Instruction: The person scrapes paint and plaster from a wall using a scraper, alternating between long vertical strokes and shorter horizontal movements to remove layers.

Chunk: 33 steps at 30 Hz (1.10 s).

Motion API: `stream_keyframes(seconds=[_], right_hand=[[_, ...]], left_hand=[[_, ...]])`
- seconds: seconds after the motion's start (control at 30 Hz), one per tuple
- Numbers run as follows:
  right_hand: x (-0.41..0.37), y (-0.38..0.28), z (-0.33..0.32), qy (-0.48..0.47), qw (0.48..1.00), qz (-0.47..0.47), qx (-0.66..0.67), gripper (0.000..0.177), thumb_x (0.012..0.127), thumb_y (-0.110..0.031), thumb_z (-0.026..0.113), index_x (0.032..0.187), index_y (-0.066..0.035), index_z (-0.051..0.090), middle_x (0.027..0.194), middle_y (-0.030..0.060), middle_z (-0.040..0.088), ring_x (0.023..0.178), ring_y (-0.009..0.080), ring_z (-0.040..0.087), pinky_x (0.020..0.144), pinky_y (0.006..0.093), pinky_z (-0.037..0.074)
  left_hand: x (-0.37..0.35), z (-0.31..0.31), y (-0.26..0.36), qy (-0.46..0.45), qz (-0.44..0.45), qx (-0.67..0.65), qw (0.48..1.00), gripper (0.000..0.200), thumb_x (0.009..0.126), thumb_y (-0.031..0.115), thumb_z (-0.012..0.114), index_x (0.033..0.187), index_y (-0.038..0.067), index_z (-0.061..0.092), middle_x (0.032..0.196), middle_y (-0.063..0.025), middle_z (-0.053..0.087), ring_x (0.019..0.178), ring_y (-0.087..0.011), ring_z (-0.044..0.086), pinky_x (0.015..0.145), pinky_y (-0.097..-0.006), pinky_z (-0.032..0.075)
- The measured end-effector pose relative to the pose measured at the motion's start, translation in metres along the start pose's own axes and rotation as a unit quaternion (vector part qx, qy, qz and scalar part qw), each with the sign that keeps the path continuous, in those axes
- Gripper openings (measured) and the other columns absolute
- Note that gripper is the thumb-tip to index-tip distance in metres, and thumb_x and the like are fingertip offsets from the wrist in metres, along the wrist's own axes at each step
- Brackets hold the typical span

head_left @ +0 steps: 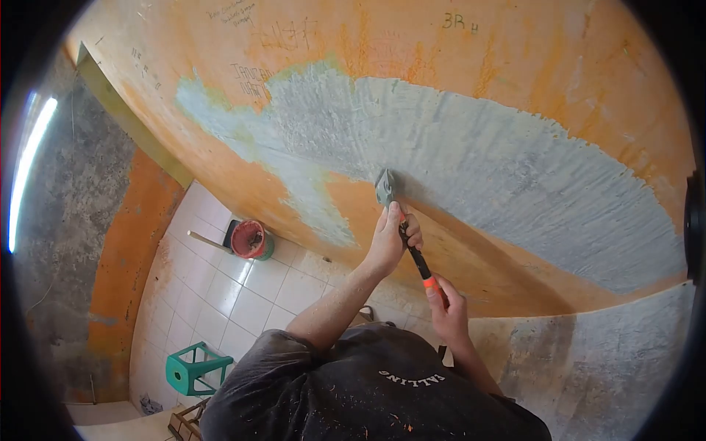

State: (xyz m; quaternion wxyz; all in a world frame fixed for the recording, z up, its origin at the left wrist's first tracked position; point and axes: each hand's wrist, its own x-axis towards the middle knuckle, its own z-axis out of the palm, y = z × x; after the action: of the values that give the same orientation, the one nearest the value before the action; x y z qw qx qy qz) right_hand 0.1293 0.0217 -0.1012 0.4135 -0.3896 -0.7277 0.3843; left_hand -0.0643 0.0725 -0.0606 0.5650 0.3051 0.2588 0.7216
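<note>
A long-handled scraper [417,259] with a black and orange handle slants up toward the wall. Its grey metal head [384,187] is at the lower border of the bared grey patch [471,162], beside orange paint [353,202]. My left hand [395,237] is closed round the upper handle, just below the head. Lower down, my right hand [448,303] grips the handle near its orange end. Whether the blade's edge touches the wall is hard to tell.
A red and green bucket [251,240] stands on the white tiled floor [254,309] near the wall, beside a dustpan-like tool with a wooden handle [209,240]. A green plastic stool [197,369] is at lower left, with a wooden frame [184,421] below it.
</note>
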Motion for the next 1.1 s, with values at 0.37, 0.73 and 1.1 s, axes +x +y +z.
stream_keyframes(seconds=[0.37,0.73,1.1], right_hand=[[-0.011,0.017,0.023,-0.223,0.899,0.180,0.331,0.043,0.103,-0.032,0.047,0.137,-0.005,0.042,0.066,-0.0001,0.047,0.048,0.0076,0.043,0.045,0.0237,0.037],[0.021,-0.094,0.153,-0.235,0.842,0.078,0.479,0.050,0.104,-0.041,0.041,0.138,-0.005,0.039,0.067,0.0056,0.049,0.042,0.0111,0.044,0.044,0.0243,0.039],[0.029,-0.138,0.273,-0.058,0.883,0.059,0.462,0.054,0.104,-0.045,0.035,0.143,-0.008,0.035,0.058,0.0034,0.041,0.038,0.0093,0.035,0.038,0.0253,0.031]], left_hand=[[-0.030,0.002,0.027,0.015,0.005,0.087,0.996,0.036,0.106,0.046,0.032,0.109,0.012,0.043,0.071,-0.0035,0.041,0.061,-0.0161,0.044,0.062,-0.0348,0.043],[-0.020,-0.038,0.188,-0.168,-0.064,-0.021,0.984,0.037,0.105,0.048,0.031,0.107,0.015,0.047,0.065,0.0019,0.035,0.052,-0.0099,0.033,0.052,-0.0265,0.034],[0.001,-0.073,0.253,-0.189,-0.130,0.102,0.968,0.037,0.105,0.049,0.033,0.092,0.015,0.039,0.060,0.0046,0.029,0.048,-0.0060,0.026,0.044,-0.0238,0.027]])
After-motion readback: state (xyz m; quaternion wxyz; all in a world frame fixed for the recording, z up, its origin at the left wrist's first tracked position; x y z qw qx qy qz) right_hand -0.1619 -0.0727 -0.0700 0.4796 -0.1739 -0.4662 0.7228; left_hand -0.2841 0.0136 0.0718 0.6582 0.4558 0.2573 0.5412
